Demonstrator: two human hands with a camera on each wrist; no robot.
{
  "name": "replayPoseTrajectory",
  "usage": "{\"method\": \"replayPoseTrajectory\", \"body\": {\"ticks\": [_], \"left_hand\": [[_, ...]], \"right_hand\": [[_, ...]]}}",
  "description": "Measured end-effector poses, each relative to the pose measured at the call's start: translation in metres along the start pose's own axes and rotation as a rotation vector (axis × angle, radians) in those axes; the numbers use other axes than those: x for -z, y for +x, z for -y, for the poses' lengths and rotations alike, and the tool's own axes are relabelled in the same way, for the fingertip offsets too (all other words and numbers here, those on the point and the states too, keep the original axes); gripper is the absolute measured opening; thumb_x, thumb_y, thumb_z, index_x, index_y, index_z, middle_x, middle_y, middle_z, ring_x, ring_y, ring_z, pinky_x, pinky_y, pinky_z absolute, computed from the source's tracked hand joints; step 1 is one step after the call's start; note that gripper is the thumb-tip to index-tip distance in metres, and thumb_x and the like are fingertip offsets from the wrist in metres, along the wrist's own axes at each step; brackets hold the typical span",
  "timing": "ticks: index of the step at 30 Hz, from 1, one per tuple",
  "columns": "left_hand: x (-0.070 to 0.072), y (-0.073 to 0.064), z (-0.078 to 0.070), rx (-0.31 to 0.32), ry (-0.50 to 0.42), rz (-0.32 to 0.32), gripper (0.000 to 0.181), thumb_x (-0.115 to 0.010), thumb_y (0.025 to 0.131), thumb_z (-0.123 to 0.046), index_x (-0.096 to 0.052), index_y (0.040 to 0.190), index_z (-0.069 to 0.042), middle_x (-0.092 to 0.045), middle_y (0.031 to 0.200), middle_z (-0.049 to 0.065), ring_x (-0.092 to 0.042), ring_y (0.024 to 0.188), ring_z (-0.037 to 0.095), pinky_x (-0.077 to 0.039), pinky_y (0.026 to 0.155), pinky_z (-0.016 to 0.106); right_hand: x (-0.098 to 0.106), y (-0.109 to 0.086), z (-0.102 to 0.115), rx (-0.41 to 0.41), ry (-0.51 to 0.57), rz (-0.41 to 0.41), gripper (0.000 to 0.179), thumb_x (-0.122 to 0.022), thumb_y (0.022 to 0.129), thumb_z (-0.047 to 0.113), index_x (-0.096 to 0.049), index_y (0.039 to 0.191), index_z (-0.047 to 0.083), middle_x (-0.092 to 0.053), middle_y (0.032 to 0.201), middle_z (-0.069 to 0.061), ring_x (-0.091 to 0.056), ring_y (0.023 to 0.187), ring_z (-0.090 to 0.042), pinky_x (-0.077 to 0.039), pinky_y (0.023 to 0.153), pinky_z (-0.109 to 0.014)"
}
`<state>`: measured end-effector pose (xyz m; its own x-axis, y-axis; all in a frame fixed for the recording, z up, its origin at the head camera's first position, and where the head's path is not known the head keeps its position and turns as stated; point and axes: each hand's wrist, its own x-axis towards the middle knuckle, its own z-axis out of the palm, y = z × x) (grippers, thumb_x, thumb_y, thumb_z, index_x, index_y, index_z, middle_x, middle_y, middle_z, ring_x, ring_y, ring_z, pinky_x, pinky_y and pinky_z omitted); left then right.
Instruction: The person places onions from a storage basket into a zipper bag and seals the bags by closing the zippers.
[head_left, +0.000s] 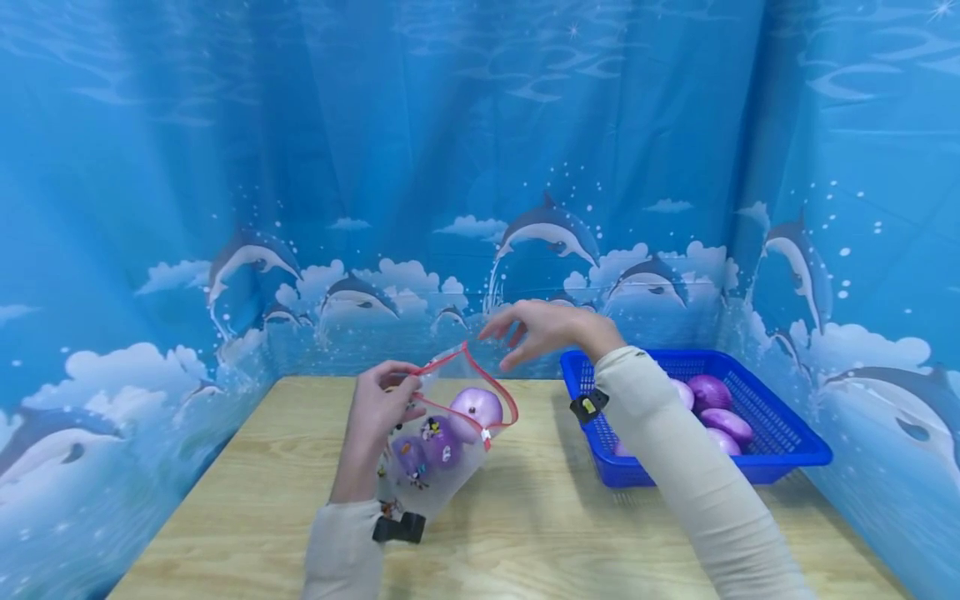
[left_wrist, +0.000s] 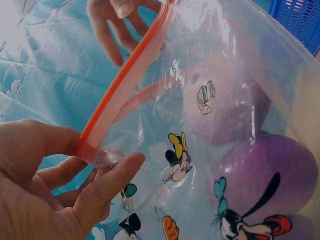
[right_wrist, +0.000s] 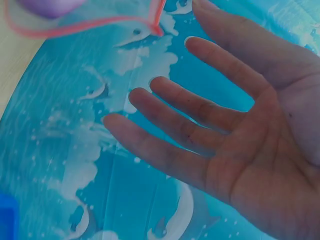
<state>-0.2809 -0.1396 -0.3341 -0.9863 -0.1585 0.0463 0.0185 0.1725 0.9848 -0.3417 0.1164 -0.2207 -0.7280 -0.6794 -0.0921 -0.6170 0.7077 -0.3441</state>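
A clear zip bag with a red zip rim and cartoon prints has its mouth spread wide. My left hand pinches the left end of that rim between thumb and fingers. Several round purple onions lie inside the bag; the left wrist view shows a purple onion through the printed plastic. Just beyond the far corner of the rim, my right hand hovers apart from it. In the right wrist view the right hand has its fingers extended and spread, with nothing in the palm.
A blue plastic basket stands at the right of the wooden table, partly behind the right forearm. It holds more purple onions. A blue dolphin-print curtain hangs around the back and sides of the table.
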Motion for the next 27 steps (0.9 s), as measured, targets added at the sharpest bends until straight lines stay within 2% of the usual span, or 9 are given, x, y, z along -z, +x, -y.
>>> {"method": "replayPoseTrajectory", "body": {"ticks": [5,12,20,24,27], "left_hand": [[0.000,0.000,-0.001,0.003,0.004,-0.002,0.022,-0.061,0.103,-0.014,-0.068,0.123,-0.008,-0.063,0.123,0.020,-0.068,0.103,0.029,-0.068,0.078,0.030],[-0.001,0.000,-0.001,0.005,0.005,-0.005,0.022,-0.061,0.103,-0.014,-0.068,0.123,-0.008,-0.063,0.124,0.020,-0.069,0.103,0.029,-0.068,0.078,0.030],[0.000,0.000,-0.001,0.005,0.008,-0.004,0.023,-0.061,0.103,-0.015,-0.067,0.124,-0.008,-0.063,0.125,0.021,-0.069,0.105,0.030,-0.068,0.078,0.030],[0.000,0.000,-0.001,0.006,0.005,-0.005,0.023,-0.061,0.103,-0.015,-0.068,0.123,-0.008,-0.063,0.124,0.021,-0.069,0.104,0.030,-0.068,0.078,0.030],[0.000,0.000,-0.001,0.005,0.005,-0.006,0.023,-0.061,0.103,-0.015,-0.068,0.123,-0.008,-0.063,0.124,0.021,-0.068,0.104,0.030,-0.068,0.078,0.030]], "right_hand": [[0.002,-0.008,-0.016,-0.040,0.002,0.010,0.051,-0.079,0.093,0.025,-0.063,0.141,0.023,-0.063,0.144,-0.003,-0.063,0.125,-0.026,-0.063,0.099,-0.040],[0.007,-0.019,-0.044,-0.142,0.080,0.061,0.049,-0.076,0.095,0.021,-0.062,0.142,0.021,-0.058,0.144,-0.016,-0.068,0.119,-0.029,-0.068,0.083,-0.040],[0.005,-0.029,-0.072,-0.253,0.060,0.115,0.053,-0.077,0.094,0.027,-0.060,0.144,0.020,-0.056,0.147,-0.020,-0.071,0.112,-0.027,-0.068,0.083,-0.039],[0.000,-0.035,-0.084,-0.293,0.047,0.153,0.053,-0.077,0.095,0.027,-0.060,0.144,0.019,-0.055,0.147,-0.023,-0.066,0.122,-0.034,-0.068,0.083,-0.041],[-0.007,-0.040,-0.093,-0.327,0.043,0.187,0.051,-0.077,0.095,0.026,-0.061,0.142,0.019,-0.055,0.147,-0.024,-0.065,0.123,-0.036,-0.068,0.085,-0.044]]}}
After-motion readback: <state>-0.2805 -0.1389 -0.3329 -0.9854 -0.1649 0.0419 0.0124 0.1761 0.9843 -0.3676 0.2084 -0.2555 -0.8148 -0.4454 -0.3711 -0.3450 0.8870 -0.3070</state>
